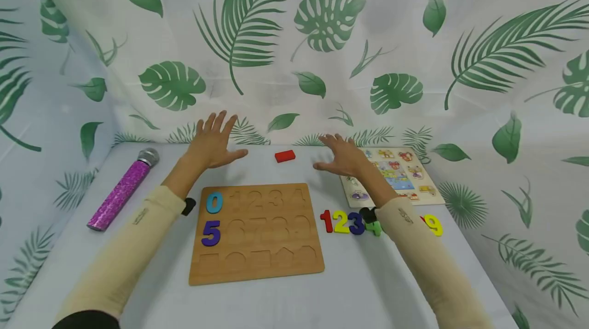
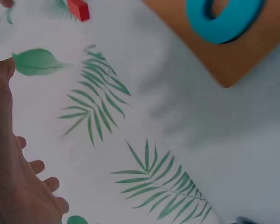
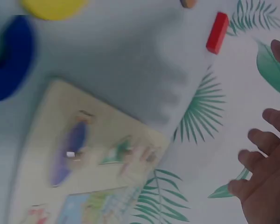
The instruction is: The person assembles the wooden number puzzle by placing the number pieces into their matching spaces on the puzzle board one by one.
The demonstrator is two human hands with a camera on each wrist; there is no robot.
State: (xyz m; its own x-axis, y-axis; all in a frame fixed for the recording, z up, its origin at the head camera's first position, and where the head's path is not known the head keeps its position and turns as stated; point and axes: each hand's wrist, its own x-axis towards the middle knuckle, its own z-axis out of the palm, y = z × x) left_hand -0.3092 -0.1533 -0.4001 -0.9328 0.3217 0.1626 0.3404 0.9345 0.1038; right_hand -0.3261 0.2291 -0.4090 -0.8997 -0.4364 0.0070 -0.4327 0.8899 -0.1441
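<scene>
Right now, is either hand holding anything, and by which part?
Nothing is held. The left hand and the right hand are both open with fingers spread above the table, either side of the small red rectangular block, not touching it.

Both arms stretched forward; left hand (image 1: 212,140) and right hand (image 1: 339,156) spread flat — palms down, holding nothing

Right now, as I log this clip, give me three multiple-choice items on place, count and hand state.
1. Where is the small red block?
A. on the table between the hands
B. on the wooden number board
C. beside the purple glitter microphone

2. How many foam numbers sit in that board?
A. none
B. two
C. five

3. How are the hands?
A. both gripping numbers
B. one on the microphone
C. both spread open, holding nothing

Answers: A, it lies on the cloth between them; B, only the blue 0 and purple 5; C, left hand and right hand show straight fingers.
</scene>
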